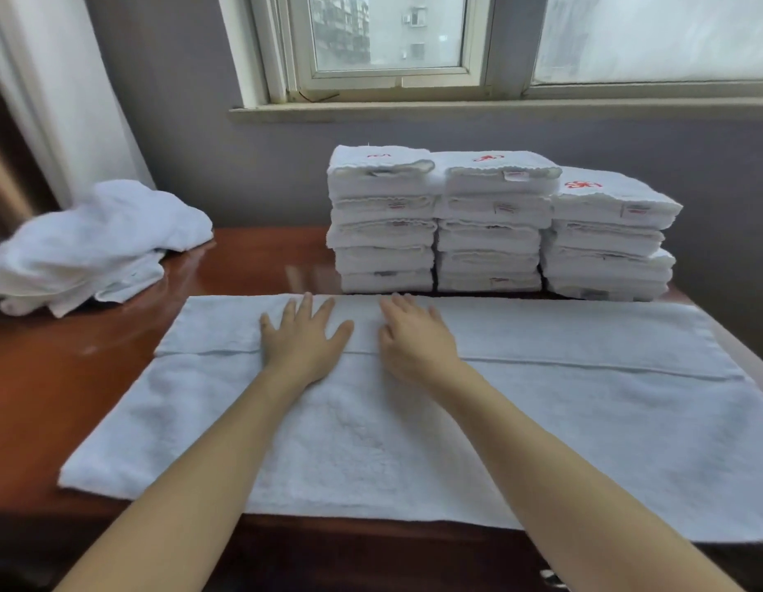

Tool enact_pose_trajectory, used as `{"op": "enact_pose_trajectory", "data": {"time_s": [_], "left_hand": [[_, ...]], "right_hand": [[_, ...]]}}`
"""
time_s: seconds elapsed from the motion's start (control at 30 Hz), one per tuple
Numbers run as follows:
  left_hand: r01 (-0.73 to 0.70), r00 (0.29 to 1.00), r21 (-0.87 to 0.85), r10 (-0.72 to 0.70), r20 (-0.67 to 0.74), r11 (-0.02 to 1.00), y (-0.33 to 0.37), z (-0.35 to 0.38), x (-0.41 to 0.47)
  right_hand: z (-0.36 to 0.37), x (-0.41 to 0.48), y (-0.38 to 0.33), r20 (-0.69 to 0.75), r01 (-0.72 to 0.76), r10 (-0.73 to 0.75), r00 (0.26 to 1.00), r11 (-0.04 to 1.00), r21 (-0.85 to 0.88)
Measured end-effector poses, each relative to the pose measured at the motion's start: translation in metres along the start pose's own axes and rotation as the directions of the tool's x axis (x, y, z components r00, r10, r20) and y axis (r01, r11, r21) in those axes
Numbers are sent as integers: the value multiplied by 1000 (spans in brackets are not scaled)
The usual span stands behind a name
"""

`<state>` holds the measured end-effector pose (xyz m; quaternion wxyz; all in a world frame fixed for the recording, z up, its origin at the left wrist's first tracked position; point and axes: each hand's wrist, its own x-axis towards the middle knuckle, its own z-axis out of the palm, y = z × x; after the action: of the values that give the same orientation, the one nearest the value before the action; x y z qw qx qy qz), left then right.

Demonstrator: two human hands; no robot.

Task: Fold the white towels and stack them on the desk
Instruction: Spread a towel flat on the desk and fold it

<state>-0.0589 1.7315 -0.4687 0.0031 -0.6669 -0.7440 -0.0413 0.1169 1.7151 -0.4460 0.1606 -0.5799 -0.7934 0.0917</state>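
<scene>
A white towel [563,429] lies spread across the reddish-brown desk [251,258], its far strip folded toward me along a crease. My left hand [305,339] lies flat on that folded strip with fingers spread. My right hand [416,337] rests palm down just to its right, fingers straight. Behind the towel stand three stacks of folded white towels [495,224] with red embroidery on top. A heap of unfolded white towels [93,245] sits at the desk's far left.
A grey wall and a window sill [499,108] rise behind the desk. A pale curtain [59,91] hangs at the far left. The towel's near edge runs along the desk's front edge, and its right end reaches the right side.
</scene>
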Motion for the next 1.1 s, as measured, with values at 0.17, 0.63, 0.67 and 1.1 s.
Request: {"op": "enact_pose_trajectory", "data": {"time_s": [0.17,0.63,0.67,1.1], "left_hand": [[-35,999,-16,35,-21,999,-6,1,0],[116,993,-13,-116,13,993,-98,-2,24],[132,991,-13,-132,19,991,-108,-2,25],[140,909,-339,-257,-330,930,-151,-17,-5]], "right_hand": [[27,23,-35,-25,78,-78,997,997,-9],[53,29,-66,51,-133,143,988,977,-165],[53,29,-66,47,-129,138,989,979,-159],[44,20,-63,-15,-22,22,1000,999,-28]]}}
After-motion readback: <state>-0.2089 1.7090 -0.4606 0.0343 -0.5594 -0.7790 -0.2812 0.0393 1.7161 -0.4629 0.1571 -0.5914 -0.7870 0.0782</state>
